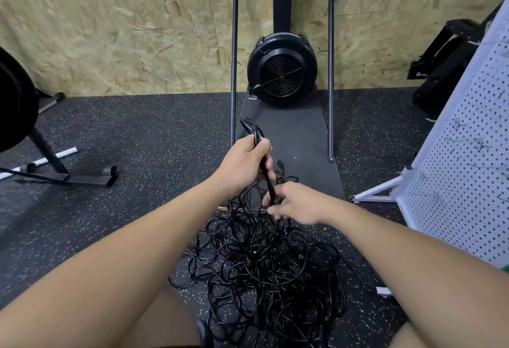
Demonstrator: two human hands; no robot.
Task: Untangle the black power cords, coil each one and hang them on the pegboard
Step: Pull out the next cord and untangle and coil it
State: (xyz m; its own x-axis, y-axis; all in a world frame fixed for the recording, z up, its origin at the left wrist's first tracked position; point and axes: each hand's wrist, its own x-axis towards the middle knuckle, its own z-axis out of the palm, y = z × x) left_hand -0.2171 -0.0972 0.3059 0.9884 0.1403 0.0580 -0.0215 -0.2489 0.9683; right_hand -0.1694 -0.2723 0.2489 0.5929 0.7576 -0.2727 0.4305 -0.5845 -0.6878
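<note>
Speckled rubber floor; both hands pinch glossy tangled cords.

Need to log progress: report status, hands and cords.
Left hand grips folded cord bundle; right hand pinches it lower. Tangled pile on floor. Pegboard hooks bare.

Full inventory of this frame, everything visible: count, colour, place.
cord pile: one tangle, black, floor between the knees
cord bundle: several folded strands, black, held above the pile
pegboard: one, white, right side, wire hooks, no cords hung
fan machine: one, black, centre back against the wall
stand: one, black, left floor
wall: chipboard, tan
floor: black, speckled
left hand: grip round the bundle
right hand: grip on strands lower down
</note>
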